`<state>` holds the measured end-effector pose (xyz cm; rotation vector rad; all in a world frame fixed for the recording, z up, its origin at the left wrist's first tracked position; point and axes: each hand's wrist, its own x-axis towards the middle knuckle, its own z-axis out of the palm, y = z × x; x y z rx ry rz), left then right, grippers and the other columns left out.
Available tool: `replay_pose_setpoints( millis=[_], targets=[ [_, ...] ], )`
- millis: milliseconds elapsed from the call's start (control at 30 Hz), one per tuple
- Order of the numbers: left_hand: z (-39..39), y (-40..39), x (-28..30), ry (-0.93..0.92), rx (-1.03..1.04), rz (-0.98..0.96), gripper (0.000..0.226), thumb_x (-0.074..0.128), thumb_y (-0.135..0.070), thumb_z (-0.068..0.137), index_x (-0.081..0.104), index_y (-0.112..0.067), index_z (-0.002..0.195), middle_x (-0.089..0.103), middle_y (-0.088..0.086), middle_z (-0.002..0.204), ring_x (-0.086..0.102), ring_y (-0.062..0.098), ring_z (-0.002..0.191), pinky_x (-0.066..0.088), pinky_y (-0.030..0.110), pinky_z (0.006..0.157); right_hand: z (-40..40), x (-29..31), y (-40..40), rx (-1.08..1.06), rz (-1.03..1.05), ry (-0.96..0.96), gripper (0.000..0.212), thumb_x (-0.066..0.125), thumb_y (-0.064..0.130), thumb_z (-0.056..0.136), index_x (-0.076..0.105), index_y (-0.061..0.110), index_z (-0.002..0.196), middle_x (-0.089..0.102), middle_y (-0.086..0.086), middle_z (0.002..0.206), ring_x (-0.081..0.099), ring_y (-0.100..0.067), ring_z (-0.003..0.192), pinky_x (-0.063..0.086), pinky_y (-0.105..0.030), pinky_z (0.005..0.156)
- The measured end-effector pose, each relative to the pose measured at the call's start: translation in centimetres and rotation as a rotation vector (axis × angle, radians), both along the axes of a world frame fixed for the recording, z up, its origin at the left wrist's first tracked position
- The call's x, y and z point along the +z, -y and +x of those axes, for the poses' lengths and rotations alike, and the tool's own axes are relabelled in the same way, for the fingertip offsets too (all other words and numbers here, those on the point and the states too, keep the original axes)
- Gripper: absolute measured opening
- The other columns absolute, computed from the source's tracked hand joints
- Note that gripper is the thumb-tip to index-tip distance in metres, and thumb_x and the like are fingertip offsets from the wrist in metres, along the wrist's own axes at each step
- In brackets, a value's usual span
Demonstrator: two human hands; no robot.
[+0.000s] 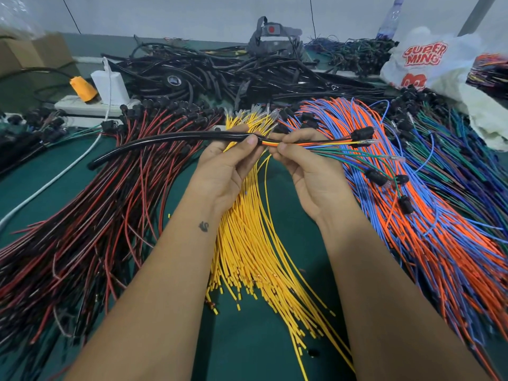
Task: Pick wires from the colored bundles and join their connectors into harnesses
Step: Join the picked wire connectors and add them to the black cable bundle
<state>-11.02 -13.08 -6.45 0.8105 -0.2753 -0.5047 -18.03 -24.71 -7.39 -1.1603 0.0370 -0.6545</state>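
While the red-and-black bundle point(90, 215) fans across the green desk point(41, 182) at the far left, its black connectors packed at the top, a black sleeve point(165, 143) arches over it, raised clear so it does not snag the loose strands. Its right end sits in the left hand point(231, 163), whose thumb and curled fingers pinch the mouth of the sleeve, seemingly to steady it as a group of wires runs through. Beneath both hands lies the yellow bundle point(247, 257), spread toward the person, within easy reach for picking. Just beside, the right hand point(305, 163) pinches the gathered wires point(316, 145) where they leave the sleeve, holding orange, yellow, blue and green strands together in a flat band; I judge this keeps them aligned while they are fed or pulled. Their free ends trail rightward, carrying black connectors point(362, 132) over the orange-and-blue bundle point(428, 229). Farther right, darker green and blue wires point(467, 171) lie under a white plastic bag point(428, 61).
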Motion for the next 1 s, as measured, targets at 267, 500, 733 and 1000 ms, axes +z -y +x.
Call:
replay_pose_setpoints(
  millis=[267,500,733,1000],
  targets=[
    [-0.16,0.21,-0.04,0.093,-0.042,0.101,0.014,0.056,0.006,0.089,0.062,-0.007,0.088,0.071,0.004,0.075,0.070,0.011,0.070,0.055,0.016,0.066,-0.18,0.05,0.08,-0.001,-0.011,-0.029,0.018,0.059,-0.012,0.084,0.061,0.006,0.083,0.069,-0.018,0.097,0.066,-0.019,0.077,0.052,-0.022,0.072],
    [0.02,0.43,-0.19,0.037,0.113,0.121,0.012,0.059,0.008,0.087,0.060,-0.002,0.080,0.065,0.004,0.072,0.067,0.010,0.065,0.054,0.015,0.064,-0.02,0.34,-0.24,0.000,0.122,-0.072,0.016,0.057,0.003,0.093,0.062,0.016,0.084,0.068,0.001,0.073,0.065,-0.012,0.061,0.050,-0.019,0.057],
    [0.12,0.71,-0.17,-0.015,0.169,0.137,0.010,0.065,0.004,0.085,0.063,0.000,0.076,0.067,0.007,0.072,0.067,0.012,0.064,0.055,0.017,0.061,0.06,0.34,0.23,-0.097,0.160,-0.066,0.020,0.057,0.000,0.092,0.064,0.015,0.080,0.068,0.004,0.072,0.064,-0.011,0.060,0.051,-0.018,0.058],
    [0.17,0.33,-0.12,0.027,0.041,0.139,0.006,0.063,-0.002,0.088,0.064,0.001,0.083,0.069,0.005,0.072,0.068,0.012,0.068,0.055,0.017,0.064,0.20,0.44,0.05,-0.061,0.321,-0.040,0.018,0.058,-0.003,0.091,0.064,0.010,0.080,0.068,0.000,0.069,0.065,-0.011,0.058,0.053,-0.017,0.057]
  ],
)
